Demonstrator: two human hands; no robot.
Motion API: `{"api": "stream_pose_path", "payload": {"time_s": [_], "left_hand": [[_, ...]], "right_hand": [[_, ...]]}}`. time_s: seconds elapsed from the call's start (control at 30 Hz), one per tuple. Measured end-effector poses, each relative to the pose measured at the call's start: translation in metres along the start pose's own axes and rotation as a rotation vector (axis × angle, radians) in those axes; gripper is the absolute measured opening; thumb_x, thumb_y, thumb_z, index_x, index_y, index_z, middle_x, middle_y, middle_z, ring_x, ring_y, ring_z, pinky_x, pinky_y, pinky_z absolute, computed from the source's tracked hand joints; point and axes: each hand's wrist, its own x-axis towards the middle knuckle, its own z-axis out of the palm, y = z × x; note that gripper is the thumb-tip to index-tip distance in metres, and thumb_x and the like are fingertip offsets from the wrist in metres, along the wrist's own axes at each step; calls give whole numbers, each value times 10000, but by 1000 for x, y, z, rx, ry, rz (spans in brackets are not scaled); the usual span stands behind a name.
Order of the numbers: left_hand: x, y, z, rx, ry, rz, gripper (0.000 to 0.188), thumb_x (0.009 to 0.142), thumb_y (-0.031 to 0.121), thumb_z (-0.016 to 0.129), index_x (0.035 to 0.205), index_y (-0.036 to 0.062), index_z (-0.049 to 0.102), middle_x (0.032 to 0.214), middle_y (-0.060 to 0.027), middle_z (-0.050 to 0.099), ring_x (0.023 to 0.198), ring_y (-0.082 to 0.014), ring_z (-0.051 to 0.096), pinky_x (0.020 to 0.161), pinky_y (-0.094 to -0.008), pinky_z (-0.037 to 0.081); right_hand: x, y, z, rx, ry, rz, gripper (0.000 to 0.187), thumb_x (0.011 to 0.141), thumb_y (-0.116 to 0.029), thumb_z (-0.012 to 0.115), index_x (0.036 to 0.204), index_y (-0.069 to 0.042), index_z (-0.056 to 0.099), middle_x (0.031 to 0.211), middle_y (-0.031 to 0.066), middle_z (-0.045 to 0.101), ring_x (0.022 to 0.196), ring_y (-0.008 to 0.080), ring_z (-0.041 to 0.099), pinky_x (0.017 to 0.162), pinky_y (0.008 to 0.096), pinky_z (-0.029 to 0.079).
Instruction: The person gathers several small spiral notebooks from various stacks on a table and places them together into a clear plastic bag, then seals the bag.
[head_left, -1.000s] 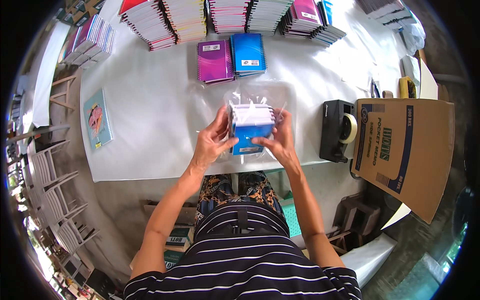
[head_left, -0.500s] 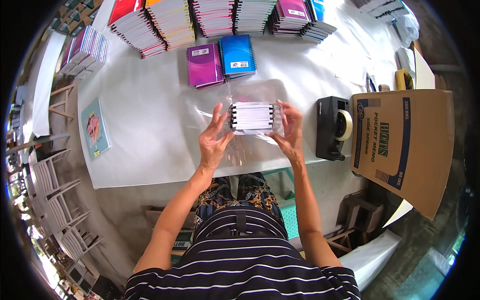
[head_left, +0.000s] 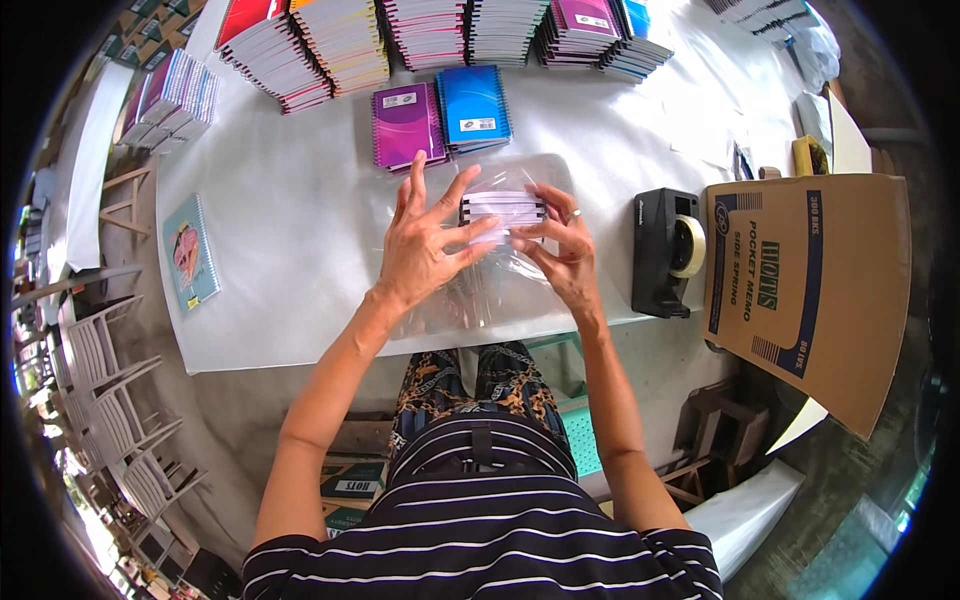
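A teal spiral notebook with a cartoon cover (head_left: 188, 252) is lying flat at the left of the white-covered table (head_left: 290, 285). Further right, a purple spiral notebook (head_left: 407, 128) is lying beside a blue spiral notebook (head_left: 474, 106), both just beyond the left hand (head_left: 422, 245). That hand is spreading its upper fingers while its thumb and a lower finger are reaching the near side of the bundle of spiral memo books (head_left: 503, 206); whether they are pinching film is unclear. The bundle is sitting between the hands, page edges up, inside clear plastic wrap (head_left: 478, 295). The right hand (head_left: 553, 232) is curling round the bundle's right end, thumb and fingertip nearly meeting at the wrap. Uneven pressure could be skewing the books; exposed coils could be snagging and tearing thin film; a loose pinch could be letting folds slip open. A black tape dispenser (head_left: 655, 250) is standing well right, beside a brown carton (head_left: 850, 300).
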Motion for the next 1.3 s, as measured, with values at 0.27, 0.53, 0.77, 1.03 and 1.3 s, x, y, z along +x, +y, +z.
{"api": "stream_pose_path", "payload": {"time_s": [0.27, 0.53, 0.77, 1.03, 1.3], "left_hand": [[25, -14, -7, -259, -117, 1, 286, 758, 285, 777, 1042, 258, 751, 1439, 63, 476, 1467, -317, 105, 1166, -493, 172], [47, -27, 3, -727, -214, -277, 359, 740, 202, 780, 1091, 153, 724, 1398, -48, 519, 1440, -289, 213, 1184, -468, 149], [67, -52, 3, -1081, -711, -188, 319, 800, 176, 740, 1088, 44, 702, 1224, -145, 634, 1317, -222, 458, 1193, -479, 63], [61, -12, -40, 1, -665, 200, 612, 790, 339, 725, 1354, 205, 531, 1490, 1, 399, 1454, -310, 156, 1161, -584, 125], [37, -8, -37, 312, -480, 420, 650, 786, 352, 714, 1385, 243, 488, 1482, 84, 397, 1457, -288, 151, 1155, -581, 162]], "right_hand": [[24, -12, -12, -233, -54, 41, 187, 680, -85, 814, 841, -61, 722, 1060, 107, 666, 951, 251, 652, 836, 345, 510], [38, -12, -15, 102, 4, 319, 177, 679, -70, 809, 818, -34, 708, 930, 26, 684, 875, 170, 631, 772, 331, 492], [44, -13, -19, 27, -157, 352, 217, 679, 6, 774, 867, -103, 768, 912, 19, 648, 896, 154, 585, 768, 281, 489], [40, -19, -16, -79, -156, 219, 202, 690, 28, 728, 836, -107, 764, 963, 35, 650, 906, 182, 623, 863, 346, 488], [12, -76, -30, -1034, -432, -129, 488, 753, 40, 643, 1162, -224, 678, 1417, 25, 460, 1309, 247, 407, 1140, 538, 198]]}}
